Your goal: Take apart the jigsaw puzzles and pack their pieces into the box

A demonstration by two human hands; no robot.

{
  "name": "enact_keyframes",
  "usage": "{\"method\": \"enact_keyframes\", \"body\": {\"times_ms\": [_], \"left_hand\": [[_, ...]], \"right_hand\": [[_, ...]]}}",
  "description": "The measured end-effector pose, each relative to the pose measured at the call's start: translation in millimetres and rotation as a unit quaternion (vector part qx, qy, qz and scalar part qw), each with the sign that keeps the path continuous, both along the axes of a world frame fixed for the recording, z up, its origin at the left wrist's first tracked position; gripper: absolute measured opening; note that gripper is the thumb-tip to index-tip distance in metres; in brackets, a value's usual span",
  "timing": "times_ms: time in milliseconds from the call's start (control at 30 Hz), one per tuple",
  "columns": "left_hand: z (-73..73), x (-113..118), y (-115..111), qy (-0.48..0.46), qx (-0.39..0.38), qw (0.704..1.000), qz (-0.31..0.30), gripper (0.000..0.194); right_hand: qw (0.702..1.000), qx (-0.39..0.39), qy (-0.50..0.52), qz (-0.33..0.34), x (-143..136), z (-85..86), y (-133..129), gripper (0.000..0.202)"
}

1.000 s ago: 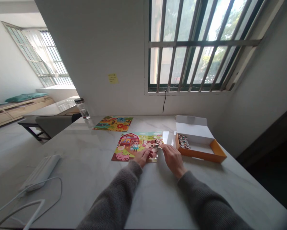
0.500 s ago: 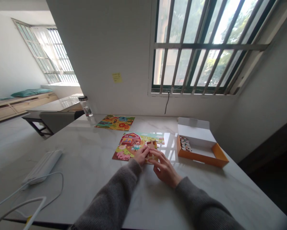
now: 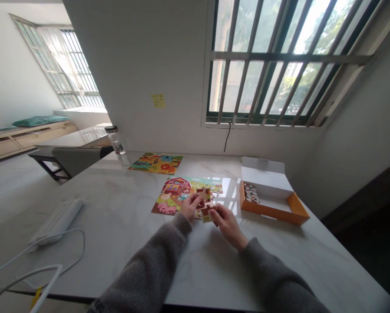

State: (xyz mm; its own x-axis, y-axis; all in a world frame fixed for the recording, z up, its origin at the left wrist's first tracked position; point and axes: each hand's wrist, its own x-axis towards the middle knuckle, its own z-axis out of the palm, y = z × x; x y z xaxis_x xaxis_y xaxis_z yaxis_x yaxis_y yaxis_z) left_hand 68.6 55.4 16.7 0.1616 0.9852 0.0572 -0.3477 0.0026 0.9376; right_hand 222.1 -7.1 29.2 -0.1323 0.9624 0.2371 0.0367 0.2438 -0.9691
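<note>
A farm puzzle (image 3: 172,198), with a red barn and pink pigs, lies partly assembled on the white marbled table (image 3: 126,208). At its lower right, my right hand (image 3: 226,222) pinches a brown and yellowish puzzle piece (image 3: 206,214) between thumb and fingers. Just left of that piece, my left hand (image 3: 191,205) has its fingers pressed together over the puzzle; whatever they grip is too small to make out. Between and beyond the hands sits another brown piece (image 3: 203,194), near the puzzle's right part.
An open orange box (image 3: 273,216) holding a stack of pieces stands at the right. Behind the farm puzzle lies a jungle picture puzzle (image 3: 156,164). A glass bottle (image 3: 116,141) is at the back left, a white power strip (image 3: 56,221) with cables at the left.
My hands have moved apart a little. The right fingers, spread over the puzzle before, are now closed on a piece. The whole view has shifted slightly.
</note>
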Motion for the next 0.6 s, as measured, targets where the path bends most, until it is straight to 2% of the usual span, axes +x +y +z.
{"method": "enact_keyframes", "body": {"times_ms": [100, 200, 367, 433, 533, 600], "left_hand": [[-1.0, 1, -1, 0.032, 0.048, 0.998, -0.037, 0.05], [-2.5, 3, -5, 0.049, 0.077, 0.993, -0.08, 0.047], [-6.2, 1, -11, 0.111, 0.065, 0.976, -0.174, 0.04], [-9.2, 0, -12, 0.138, 0.076, 0.97, -0.186, 0.041], [-11.8, 0, -15, 0.19, 0.135, 0.959, -0.164, 0.041], [-10.3, 0, -18, 0.21, 0.172, 0.95, -0.156, 0.039]], "right_hand": [[0.996, -0.006, 0.045, -0.075, 5, 3.5, 2, 0.037], [0.995, -0.007, 0.038, -0.091, 11, 1.4, 8, 0.036], [0.985, 0.036, -0.14, -0.092, 16, -4.9, 11, 0.027], [0.978, 0.042, -0.185, -0.089, 16, -4.5, 9, 0.026], [0.986, 0.042, -0.15, -0.062, 13, 0.7, 5, 0.03], [0.998, 0.022, -0.055, -0.037, 11, 5.3, 3, 0.037]]}}
